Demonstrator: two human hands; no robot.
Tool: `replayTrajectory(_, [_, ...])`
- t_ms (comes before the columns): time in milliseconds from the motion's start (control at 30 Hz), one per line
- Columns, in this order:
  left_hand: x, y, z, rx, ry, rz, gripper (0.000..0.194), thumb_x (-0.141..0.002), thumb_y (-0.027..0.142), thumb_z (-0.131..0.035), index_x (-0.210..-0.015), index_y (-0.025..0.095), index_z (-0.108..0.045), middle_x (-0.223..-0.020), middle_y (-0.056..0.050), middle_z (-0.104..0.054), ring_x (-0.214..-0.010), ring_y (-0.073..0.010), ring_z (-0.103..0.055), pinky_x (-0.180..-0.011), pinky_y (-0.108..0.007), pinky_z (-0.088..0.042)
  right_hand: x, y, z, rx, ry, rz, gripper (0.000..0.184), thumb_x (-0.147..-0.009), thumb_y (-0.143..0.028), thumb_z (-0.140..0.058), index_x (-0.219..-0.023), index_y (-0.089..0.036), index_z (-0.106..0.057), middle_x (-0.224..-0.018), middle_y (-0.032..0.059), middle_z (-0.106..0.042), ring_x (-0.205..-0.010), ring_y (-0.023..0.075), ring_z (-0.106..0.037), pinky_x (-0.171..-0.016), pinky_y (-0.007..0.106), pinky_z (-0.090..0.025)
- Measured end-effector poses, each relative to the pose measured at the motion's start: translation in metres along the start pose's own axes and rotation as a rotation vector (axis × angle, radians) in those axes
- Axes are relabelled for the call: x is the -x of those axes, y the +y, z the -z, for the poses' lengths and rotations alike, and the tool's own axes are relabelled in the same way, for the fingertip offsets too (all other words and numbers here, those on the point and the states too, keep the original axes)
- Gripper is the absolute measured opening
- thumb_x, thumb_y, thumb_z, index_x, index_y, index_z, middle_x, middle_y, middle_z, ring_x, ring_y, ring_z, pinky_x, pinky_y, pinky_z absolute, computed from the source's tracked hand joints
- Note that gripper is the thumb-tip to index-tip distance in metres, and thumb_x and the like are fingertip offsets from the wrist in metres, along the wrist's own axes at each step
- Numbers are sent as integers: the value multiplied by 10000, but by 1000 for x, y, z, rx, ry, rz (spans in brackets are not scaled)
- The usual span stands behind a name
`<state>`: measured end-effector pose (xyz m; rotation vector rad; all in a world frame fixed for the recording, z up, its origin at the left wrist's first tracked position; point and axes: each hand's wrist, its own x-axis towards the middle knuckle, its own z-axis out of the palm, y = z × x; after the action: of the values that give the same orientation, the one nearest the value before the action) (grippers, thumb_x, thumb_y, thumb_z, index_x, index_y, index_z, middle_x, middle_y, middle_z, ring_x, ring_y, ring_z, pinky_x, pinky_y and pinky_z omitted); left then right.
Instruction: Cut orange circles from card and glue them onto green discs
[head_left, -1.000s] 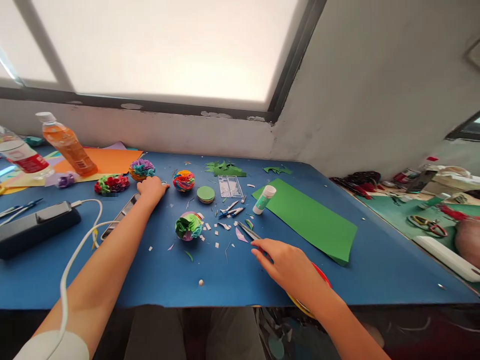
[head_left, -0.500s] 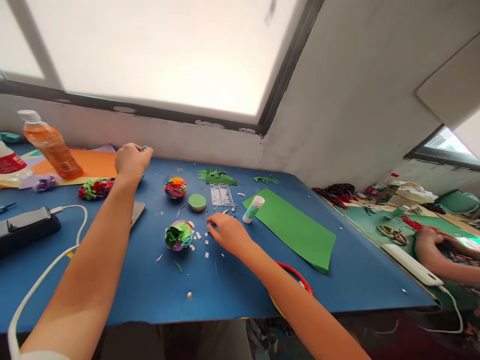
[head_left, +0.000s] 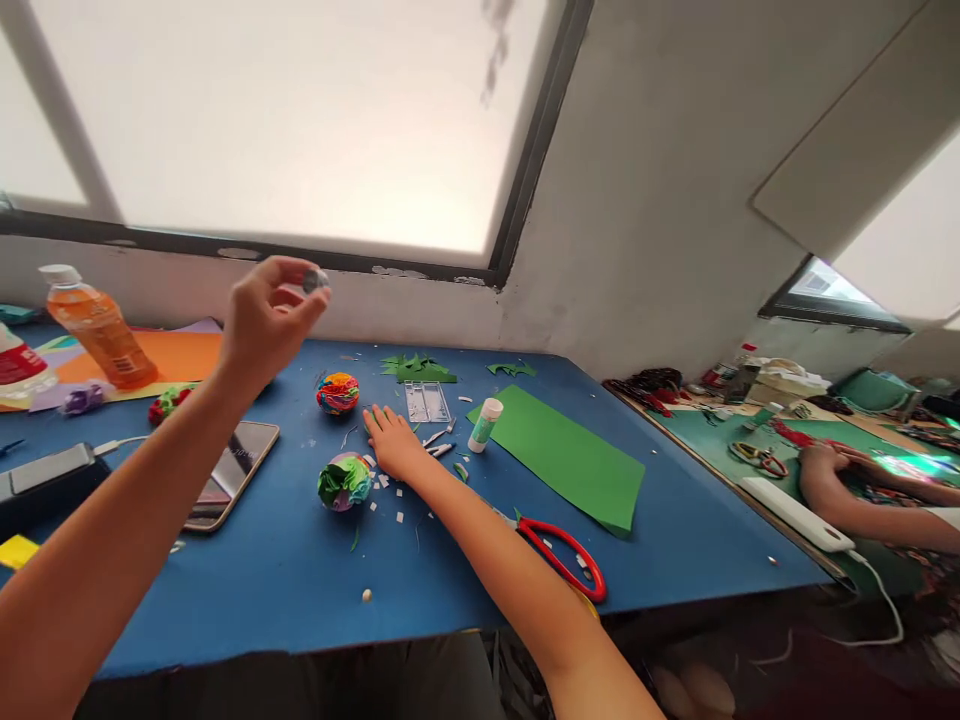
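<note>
My left hand (head_left: pixel 266 315) is raised over the back of the table, thumb and fingers closed round a small, round, silvery-grey object (head_left: pixel 316 281). What exactly it is, I cannot make out. My right hand (head_left: pixel 394 442) lies on the table with its fingers spread over the green paper circles (head_left: pixel 386 412), which show only between the fingers. In front of it sits a ball of crumpled green and purple paper (head_left: pixel 345 482), with small white squares (head_left: pixel 400 517) scattered beside it. Behind is a multicoloured paper ball (head_left: pixel 338 394).
A glue stick (head_left: pixel 486 425) stands by a green paper sheet (head_left: pixel 570 460). Red-handled scissors (head_left: pixel 566 555) lie partly under my right forearm. Left are a phone (head_left: pixel 238 470), a power bank (head_left: pixel 49 485) and an orange drink bottle (head_left: pixel 101 328). Another person's arm (head_left: pixel 862 500) rests on the right table.
My left hand has risen and turned, bringing the round object into view. My right hand has moved left onto the green circles and spread its fingers. The scissors show more fully.
</note>
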<state>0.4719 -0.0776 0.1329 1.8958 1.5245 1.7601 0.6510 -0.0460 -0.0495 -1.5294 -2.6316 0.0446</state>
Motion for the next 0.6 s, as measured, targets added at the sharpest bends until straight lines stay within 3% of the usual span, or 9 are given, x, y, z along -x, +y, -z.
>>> replayTrajectory(100, [42,-43,-6,-523,-310,130,391,-820,419,-478,-1131,205,-581,-1001,-45,-698,-866,-199,-663,-803,-316,-505,14,-3,14,32,-2,71,541,-926,-230,-453,-1439,-120,-322,-1515,178,-251,-1406,329,-204,-1097,607,-203])
replayTrajectory(200, [74,-89,-16,-620,-440,235,314,-785,355,-519,-981,158,-665,-944,-125,-723,-879,-301,-679,-719,-362,-520,48,-6,36,59,46,182,522,-907,-255,-490,-1405,-135,-389,-1501,156,-300,-1398,313,-240,-1115,576,-199])
replayTrajectory(267, [89,-111,-23,-645,-503,261,270,-762,331,-543,-909,157,-688,-911,-140,-728,-860,-324,-683,-681,-366,-522,84,2,50,45,96,270,411,-942,-239,-412,-1344,-185,-475,-1437,95,-442,-1331,229,-396,-1118,458,-284])
replayTrajectory(333, [97,-123,-27,-640,-562,252,245,-746,338,-577,-867,163,-698,-926,-139,-726,-877,-324,-680,-706,-365,-523,124,25,60,-20,294,278,338,-961,-249,-354,-1175,-192,-609,-1131,76,-687,-1042,179,-634,-952,346,-477])
replayTrajectory(400, [99,-124,-28,-617,-587,217,286,-752,339,-591,-938,146,-691,-1015,-158,-704,-953,-334,-658,-787,-391,-512,159,61,64,14,437,117,324,-952,-306,-372,-1073,-191,-650,-995,79,-722,-941,201,-669,-879,357,-518])
replayTrajectory(467, [100,-116,-27,-573,-576,156,361,-810,345,-548,-1100,150,-638,-1173,-152,-645,-1100,-311,-595,-922,-400,-460,184,104,61,92,461,-156,381,-920,-410,-394,-1081,-174,-647,-1049,111,-704,-1006,262,-649,-900,421,-512])
replayTrajectory(533, [103,-102,-25,-469,-575,53,372,-873,392,-483,-1181,211,-587,-1268,-83,-596,-1201,-236,-528,-1021,-345,-393,199,144,53,135,338,-458,543,-865,-494,-416,-1205,-107,-586,-1215,170,-626,-1147,327,-572,-946,474,-483])
replayTrajectory(600, [112,-88,-25,-296,-639,-100,432,-836,478,-543,-1195,239,-573,-1284,-56,-583,-1220,-220,-507,-1030,-317,-391,207,173,44,131,190,-593,634,-824,-511,-424,-1253,-63,-554,-1303,196,-559,-1197,347,-532,-966,482,-471])
